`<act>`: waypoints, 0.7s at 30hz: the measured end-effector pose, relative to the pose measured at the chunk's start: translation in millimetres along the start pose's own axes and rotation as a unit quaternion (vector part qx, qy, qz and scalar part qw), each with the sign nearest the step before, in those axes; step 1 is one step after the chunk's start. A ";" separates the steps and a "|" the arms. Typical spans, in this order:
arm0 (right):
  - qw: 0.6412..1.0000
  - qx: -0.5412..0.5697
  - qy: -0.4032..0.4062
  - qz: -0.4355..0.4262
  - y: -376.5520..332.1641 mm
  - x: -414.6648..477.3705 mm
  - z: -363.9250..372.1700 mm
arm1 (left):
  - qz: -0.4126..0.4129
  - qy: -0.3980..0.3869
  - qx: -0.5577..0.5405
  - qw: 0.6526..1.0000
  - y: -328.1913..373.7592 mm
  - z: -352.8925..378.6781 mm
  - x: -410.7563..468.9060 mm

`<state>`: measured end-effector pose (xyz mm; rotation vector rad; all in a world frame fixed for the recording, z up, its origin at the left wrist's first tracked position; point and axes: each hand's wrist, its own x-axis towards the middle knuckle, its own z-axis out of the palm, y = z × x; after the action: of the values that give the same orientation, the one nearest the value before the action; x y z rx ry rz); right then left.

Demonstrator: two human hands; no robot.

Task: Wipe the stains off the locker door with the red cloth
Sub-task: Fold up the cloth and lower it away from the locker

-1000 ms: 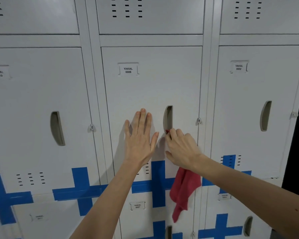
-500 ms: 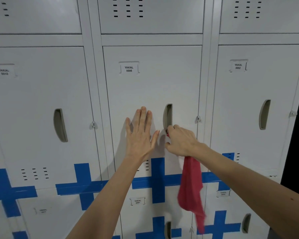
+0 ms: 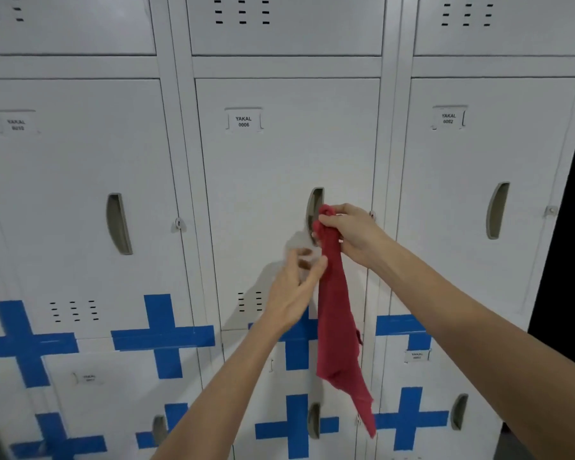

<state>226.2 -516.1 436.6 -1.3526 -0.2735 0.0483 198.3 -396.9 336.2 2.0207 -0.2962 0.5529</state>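
Item: red cloth point(image 3: 337, 327), one, soft woven fabric, hanging in a long limp twisted strip before the locker door point(image 3: 279, 161), at 6 o'clock of its handle recess point(image 3: 315, 210). Right hand point(image 3: 354, 232), its grip closing around the bunched top of the cloth. Left hand point(image 3: 296, 287), blurred, fingers curling beside the cloth at 9 o'clock; whether it is pinching fabric cannot be told. Door: smooth grey painted metal, flat rectangle, bearing one label point(image 3: 243, 121) reading YAKAL 0006. Blue tape crosses point(image 3: 161, 336) showing along the lower doors.
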 end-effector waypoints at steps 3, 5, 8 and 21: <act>1.000 -0.012 -0.002 -0.002 3.0 -3.0 -2.2 | -0.119 -0.181 -0.014 0.976 -20.4 8.5 -13.1; 0.994 -0.093 0.045 -0.029 11.7 -1.6 -10.5 | -0.207 -0.227 -0.059 0.950 -31.7 6.0 -15.6; 0.911 -0.372 0.137 -0.114 33.9 -0.8 -34.1 | -0.290 -0.166 -0.053 0.941 -41.2 -0.1 -13.7; 0.881 0.068 -0.123 0.452 169.5 -20.8 -18.3 | -0.375 0.034 -0.357 0.855 -41.6 -29.4 -37.8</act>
<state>231.1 -500.1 265.6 -1.2311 0.1734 1.0120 175.6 -351.7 297.8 1.2277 0.3068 -0.0103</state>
